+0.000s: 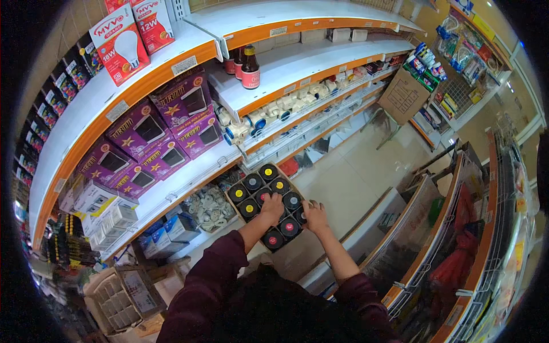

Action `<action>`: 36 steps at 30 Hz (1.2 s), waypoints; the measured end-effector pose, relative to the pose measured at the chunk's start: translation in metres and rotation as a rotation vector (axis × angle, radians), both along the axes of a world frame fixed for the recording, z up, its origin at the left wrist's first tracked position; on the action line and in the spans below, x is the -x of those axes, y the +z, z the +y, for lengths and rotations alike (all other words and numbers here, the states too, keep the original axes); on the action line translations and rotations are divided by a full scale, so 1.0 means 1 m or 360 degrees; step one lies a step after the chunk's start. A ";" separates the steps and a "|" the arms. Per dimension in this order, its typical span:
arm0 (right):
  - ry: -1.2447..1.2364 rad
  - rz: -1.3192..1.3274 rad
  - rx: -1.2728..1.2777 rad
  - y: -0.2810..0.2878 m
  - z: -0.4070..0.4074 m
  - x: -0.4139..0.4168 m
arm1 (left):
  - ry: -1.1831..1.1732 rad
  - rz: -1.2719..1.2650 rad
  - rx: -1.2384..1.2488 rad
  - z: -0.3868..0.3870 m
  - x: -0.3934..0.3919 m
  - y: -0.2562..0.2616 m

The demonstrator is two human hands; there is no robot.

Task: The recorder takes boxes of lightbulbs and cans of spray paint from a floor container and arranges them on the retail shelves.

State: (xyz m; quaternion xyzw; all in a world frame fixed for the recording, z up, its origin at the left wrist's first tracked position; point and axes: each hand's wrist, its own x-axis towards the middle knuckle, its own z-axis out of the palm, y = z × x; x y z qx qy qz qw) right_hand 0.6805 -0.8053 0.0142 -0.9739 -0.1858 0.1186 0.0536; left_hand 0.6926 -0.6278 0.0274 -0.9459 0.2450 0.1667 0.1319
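Observation:
Below me is a divided cardboard box (235,205) filled with several black-capped bottles. Most of the black caps (269,172) bear round yellow, red or grey stickers. My left hand (272,208) reaches over the middle of the box, its fingertips down among the caps; what they close on is hidden. My right hand (315,215) lies at the box's right edge, fingers bent over the rim beside a cap; its grip cannot be made out. On the shelf ahead stand a brown glass bottle (251,70) with a pink label and similar bottles partly hidden behind it.
White shelves with orange edges (296,25) curve around ahead and left, holding purple boxes (148,133) and light-bulb boxes (122,45). A divided carton (113,300) is at lower left. A taller carton (403,96) stands on a stool at the back right. Wire-fronted shelving (454,214) borders the aisle's right side.

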 end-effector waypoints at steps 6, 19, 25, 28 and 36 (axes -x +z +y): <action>0.0055 -0.0014 -0.0071 0.006 -0.003 -0.006 | -0.0365 0.0158 0.0216 0.022 -0.014 0.015; -0.0228 0.0213 -0.0882 0.098 -0.017 0.001 | -0.0320 -0.0233 0.1208 0.064 0.003 0.084; -0.0222 -0.0230 -0.1379 0.141 -0.014 0.003 | 0.0182 -0.0296 0.1832 0.079 0.025 0.120; -0.0251 -0.0295 -0.1490 0.144 -0.004 0.002 | 0.0339 -0.0304 0.1982 0.086 0.025 0.142; -0.0247 -0.0271 -0.1608 0.086 0.031 0.000 | 0.0509 -0.0398 0.1828 0.103 0.035 0.099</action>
